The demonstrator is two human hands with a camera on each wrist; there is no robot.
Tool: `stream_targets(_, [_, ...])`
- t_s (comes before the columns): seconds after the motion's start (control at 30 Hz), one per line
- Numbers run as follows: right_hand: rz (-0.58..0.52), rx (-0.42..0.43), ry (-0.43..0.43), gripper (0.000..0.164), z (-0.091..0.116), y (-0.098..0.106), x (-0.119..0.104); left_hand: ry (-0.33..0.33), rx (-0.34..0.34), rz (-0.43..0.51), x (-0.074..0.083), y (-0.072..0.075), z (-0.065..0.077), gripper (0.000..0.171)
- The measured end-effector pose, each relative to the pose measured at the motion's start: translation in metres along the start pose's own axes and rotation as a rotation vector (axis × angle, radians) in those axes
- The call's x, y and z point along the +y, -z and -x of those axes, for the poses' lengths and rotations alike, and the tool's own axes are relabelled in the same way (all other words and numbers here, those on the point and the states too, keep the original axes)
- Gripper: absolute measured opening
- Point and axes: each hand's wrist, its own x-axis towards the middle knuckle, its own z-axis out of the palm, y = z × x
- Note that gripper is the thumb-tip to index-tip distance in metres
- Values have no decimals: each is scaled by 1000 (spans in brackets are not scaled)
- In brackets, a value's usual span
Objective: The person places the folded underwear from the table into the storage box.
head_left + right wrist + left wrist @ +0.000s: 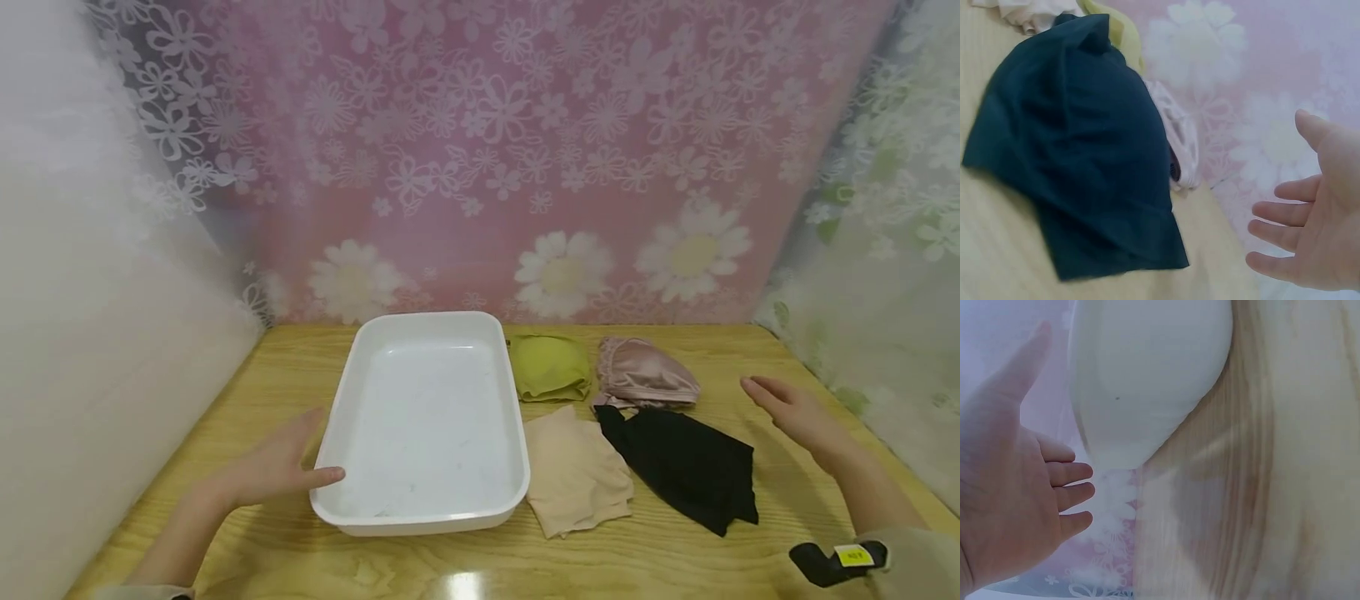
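Observation:
A white rectangular tray (431, 525) with raised walls stands left of centre on the wooden table. At its left wall is my left hand (273, 467), fingers extended and thumb over the near left rim in the head view; the left wrist view shows its palm beside the tray (1147, 375). My right hand (802, 421) hovers over the table's right side, holding nothing, fingers relaxed. Nearest to it lies a black folded garment (686, 458), large in the right wrist view (1085, 150). Behind that sits a mauve satin bra (648, 375).
A yellow-green folded garment (551, 367) lies right of the tray's far end, with a beige folded garment (577, 471) in front of it. A pink flowered curtain (480, 167) hangs behind the table (637, 562). Pale sheets (112, 250) flank both sides.

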Motion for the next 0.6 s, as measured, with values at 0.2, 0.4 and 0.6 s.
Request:
stream_targets(0.2, [-25,-35,-28,70,11,-9,12,-120,32,47,-7,-13,2,92])
stream_targets(0.4, [-2,-86,-175,79,20,-21,11,-97,20,30,-9,-13,3,99])
stream_targets(0.6, [-10,-102,-230,82,25,-33,7,-65,1,-92,-3,-10,2,103])
